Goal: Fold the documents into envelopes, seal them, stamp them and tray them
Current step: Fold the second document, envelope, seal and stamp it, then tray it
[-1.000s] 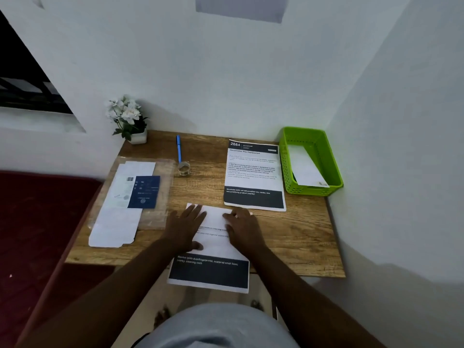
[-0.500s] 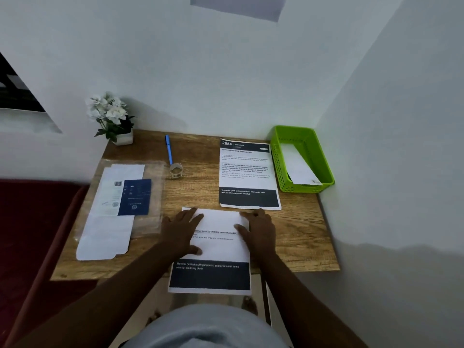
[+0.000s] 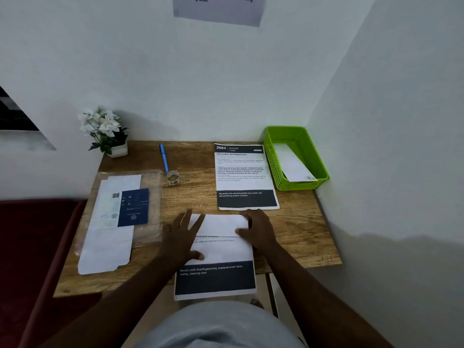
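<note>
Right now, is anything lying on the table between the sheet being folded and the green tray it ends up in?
Yes. The second printed sheet lies flat on the table, on the line from the folded document under both hands to the green tray, beside the tray's left wall. It is flat, so carrying over it should be easy.

Place: small home mailing corner
Signs: wooden bench (image 3: 296, 229) in a white-walled corner, "mailing area" notice (image 3: 218, 8), green tray (image 3: 273, 162), pen (image 3: 164, 158)

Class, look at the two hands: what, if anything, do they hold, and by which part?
Neither grips anything. The left hand and right hand press flat on the document's folded-over top flap.
</note>
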